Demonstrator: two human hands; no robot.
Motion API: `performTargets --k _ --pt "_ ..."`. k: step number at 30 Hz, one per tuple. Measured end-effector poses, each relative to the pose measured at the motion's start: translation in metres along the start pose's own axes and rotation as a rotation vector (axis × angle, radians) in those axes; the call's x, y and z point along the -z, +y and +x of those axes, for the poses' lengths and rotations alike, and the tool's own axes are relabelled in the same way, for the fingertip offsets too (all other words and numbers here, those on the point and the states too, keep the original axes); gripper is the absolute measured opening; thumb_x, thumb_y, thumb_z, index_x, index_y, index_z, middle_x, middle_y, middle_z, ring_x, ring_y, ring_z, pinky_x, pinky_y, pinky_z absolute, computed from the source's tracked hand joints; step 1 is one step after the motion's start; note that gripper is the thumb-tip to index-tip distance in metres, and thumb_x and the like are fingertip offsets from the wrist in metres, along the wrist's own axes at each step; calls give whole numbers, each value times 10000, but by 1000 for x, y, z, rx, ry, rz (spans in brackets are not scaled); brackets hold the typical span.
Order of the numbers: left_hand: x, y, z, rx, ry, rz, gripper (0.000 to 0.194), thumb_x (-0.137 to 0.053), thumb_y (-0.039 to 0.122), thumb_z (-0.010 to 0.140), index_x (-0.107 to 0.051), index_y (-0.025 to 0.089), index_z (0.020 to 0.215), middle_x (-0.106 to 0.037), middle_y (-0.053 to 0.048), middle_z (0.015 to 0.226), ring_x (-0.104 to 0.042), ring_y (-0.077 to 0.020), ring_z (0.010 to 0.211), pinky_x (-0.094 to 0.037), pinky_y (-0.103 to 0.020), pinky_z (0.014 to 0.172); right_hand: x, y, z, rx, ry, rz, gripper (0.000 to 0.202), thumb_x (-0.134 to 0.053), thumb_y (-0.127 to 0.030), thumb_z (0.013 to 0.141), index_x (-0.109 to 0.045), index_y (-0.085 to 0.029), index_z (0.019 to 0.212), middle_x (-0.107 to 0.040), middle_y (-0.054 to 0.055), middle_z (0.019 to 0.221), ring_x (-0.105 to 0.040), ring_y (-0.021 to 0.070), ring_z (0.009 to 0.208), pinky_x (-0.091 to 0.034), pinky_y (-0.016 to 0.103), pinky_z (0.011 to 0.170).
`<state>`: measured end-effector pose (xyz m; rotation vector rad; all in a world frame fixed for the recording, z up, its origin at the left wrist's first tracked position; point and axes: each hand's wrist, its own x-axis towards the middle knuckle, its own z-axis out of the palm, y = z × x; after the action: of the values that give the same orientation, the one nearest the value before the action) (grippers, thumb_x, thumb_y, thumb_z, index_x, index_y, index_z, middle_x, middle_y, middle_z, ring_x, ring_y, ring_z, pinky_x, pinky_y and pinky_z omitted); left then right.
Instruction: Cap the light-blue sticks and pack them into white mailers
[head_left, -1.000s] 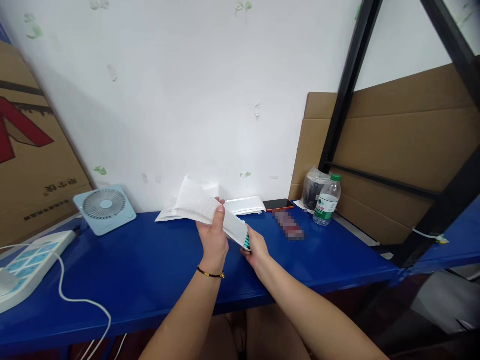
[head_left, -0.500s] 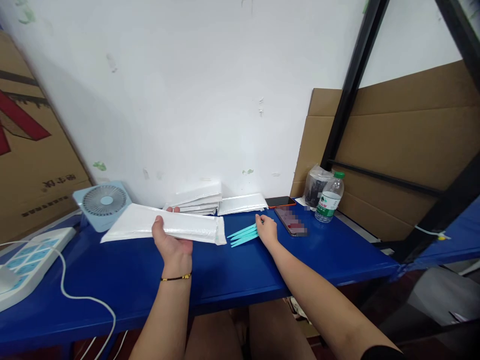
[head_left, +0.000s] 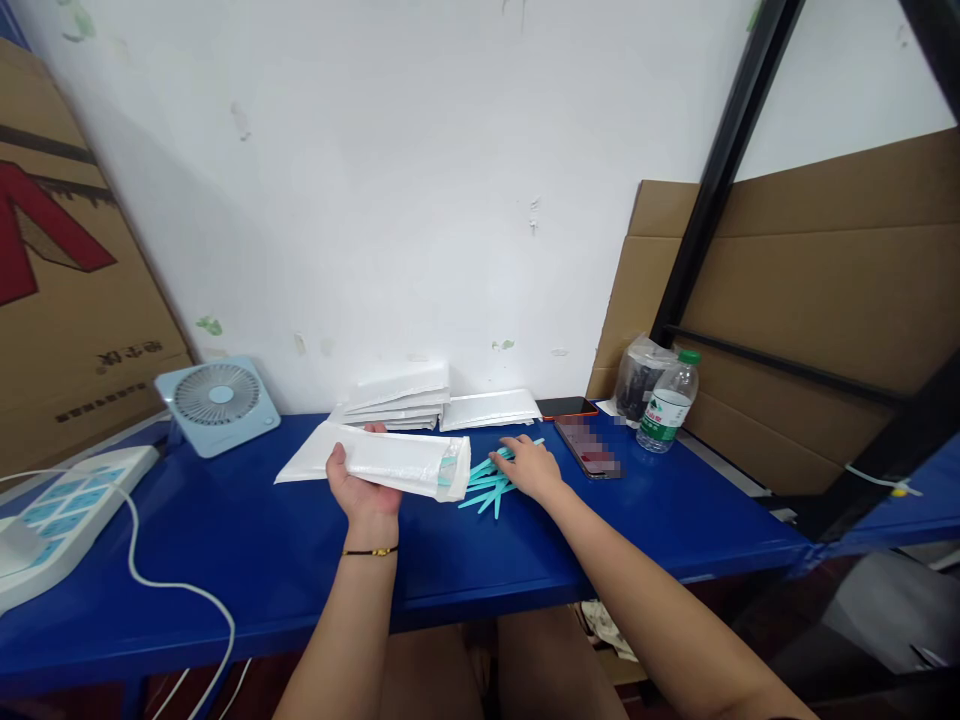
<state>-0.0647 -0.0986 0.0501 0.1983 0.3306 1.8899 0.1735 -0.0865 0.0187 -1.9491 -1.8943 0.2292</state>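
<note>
My left hand [head_left: 365, 487] is wrapped around a white bubble mailer [head_left: 397, 460], thumb on top and fingers beneath. The mailer's mouth faces right, and a bit of teal shows at that end. A second white mailer [head_left: 307, 455] shows behind and to the left of it. On the blue table, several slim teal plastic sticks [head_left: 491, 492] lie fanned out and crossing each other. Over them rests my right hand [head_left: 531, 466], palm down, its fingers stretched apart and touching the sticks; its palm hides part of the pile.
White mailers [head_left: 397, 400] are stacked against the wall, with more mailers [head_left: 491, 410] beside them. Two phones, one dark [head_left: 570, 408] and one pixelated [head_left: 589, 447], lie near a water bottle [head_left: 667, 405]. A fan [head_left: 219, 400] and a power strip [head_left: 71, 520] occupy the left.
The teal sticks were bunched under my right hand's fingers; now they are spread out on the table. My left hand has shifted right with its mailer, and teal now shows at the mouth.
</note>
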Motion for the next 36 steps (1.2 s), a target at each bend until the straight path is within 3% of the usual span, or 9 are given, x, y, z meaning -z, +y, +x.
performTargets --k 3,5,8,11,15,20,25,32,36 --pt "5 -5 4 8 7 -1 396 -484 392 699 -529 113 976 -615 -39 848 -594 -160 854 -484 -281 813 20 -2 3 44 -102 -22 532 -440 -636 735 -593 -276 1095 -523 100 1111 -519 281 921 -364 373 743" --pt "6 -9 5 -2 24 10 371 -490 384 702 -530 125 965 -617 -32 843 -595 -159 861 -486 -275 804 34 -8 1 102 -54 -14 464 -478 -604 734 -651 -242 967 -547 96 1037 -531 252 872 -364 349 725" --pt "3 -16 2 -25 43 28 338 -503 377 707 -546 138 942 -621 -27 841 -594 -163 874 -485 -274 798 45 -25 -8 344 35 173 324 -507 -495 772 -660 -226 866 -550 54 907 -524 167 770 -368 279 682" --pt "-3 -23 -5 -44 22 19 326 -505 378 716 -566 142 932 -621 -30 866 -588 -165 899 -478 -275 801 39 -42 -21 539 6 332 274 -619 -419 701 -646 -233 900 -504 16 838 -496 129 726 -357 229 624" --pt "-10 -30 -14 -84 6 27 337 -527 376 716 -563 172 981 -606 -24 975 -562 -176 981 -468 -290 821 20 -53 -25 524 7 276 251 -702 -304 596 -633 -193 810 -448 -3 793 -464 124 712 -320 218 597" --pt "-10 -33 -15 -88 -28 22 330 -509 372 714 -564 172 971 -595 -34 986 -548 -201 996 -469 -346 822 3 -57 -23 461 20 124 159 -649 -252 635 -564 -159 731 -470 -1 779 -448 111 661 -278 214 557" --pt "-6 -33 -10 -57 -27 36 319 -460 390 707 -554 164 912 -593 -29 875 -566 -192 941 -476 -351 803 -2 -62 -27 547 39 -59 125 -545 -292 765 -574 -172 786 -528 23 824 -492 131 700 -279 232 574" --pt "4 -9 19 -233 208 215 251 -493 328 698 -511 166 889 -579 -23 900 -582 -170 915 -493 -288 793 18 -30 -18 632 117 -284 242 -387 -302 896 -594 -180 872 -550 47 885 -511 133 720 -277 266 644" --pt "25 20 43 -343 343 433 305 -593 188 614 -480 165 897 -572 -14 896 -593 -145 822 -509 -284 736 26 -1 -8 671 31 -342 243 -406 -291 891 -607 -165 836 -553 59 854 -520 141 759 -269 280 697"
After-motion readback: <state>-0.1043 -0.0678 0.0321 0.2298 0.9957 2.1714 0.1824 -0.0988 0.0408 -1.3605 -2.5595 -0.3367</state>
